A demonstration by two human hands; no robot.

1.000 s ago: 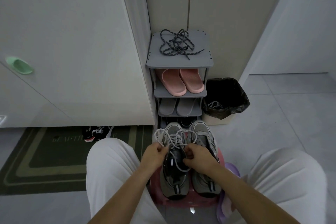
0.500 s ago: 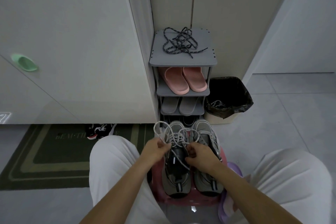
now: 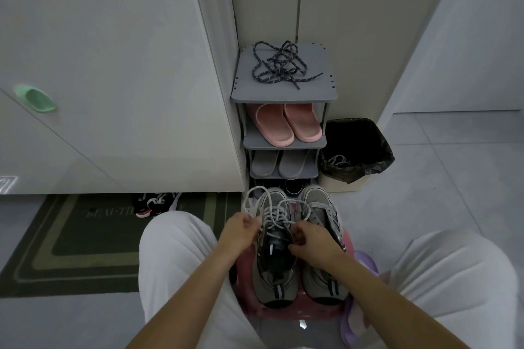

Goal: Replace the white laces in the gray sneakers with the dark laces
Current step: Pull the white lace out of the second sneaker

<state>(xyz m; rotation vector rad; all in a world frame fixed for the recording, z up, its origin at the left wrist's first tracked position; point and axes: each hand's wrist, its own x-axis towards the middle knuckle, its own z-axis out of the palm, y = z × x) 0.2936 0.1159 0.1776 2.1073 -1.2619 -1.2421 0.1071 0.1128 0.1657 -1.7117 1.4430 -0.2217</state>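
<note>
Mat (image 3: 71,238): on the floor, far left, beyond your left knee.
Rack (image 3: 317,88): far centre, against the wall, shelves stacked.
Bin (image 3: 377,156): just right of the rack, lined with a dark bag.
Stool (image 3: 297,313): pink, near, between your knees, at the rack's foot.
Left sneaker (image 3: 273,278) and right sneaker (image 3: 320,207): gray, side by side on the stool, toes pointing away from you.
Pink slippers (image 3: 286,125): second shelf of the rack.
Left hand (image 3: 241,228): at the left sneaker's left edge, fingers (image 3: 253,222) curled, pinching a strand of the white lace (image 3: 279,211).
Right hand (image 3: 312,239): over the gap between the two sneakers, fingers curled round the same lace beside the tongue. Your knuckles partly hide the grip.
White lace: slack across the left sneaker's upper eyelets, with loose loops standing over its toe.
Dark laces (image 3: 279,65): tangled heap on the rack's top shelf, well apart from both hands.
</note>
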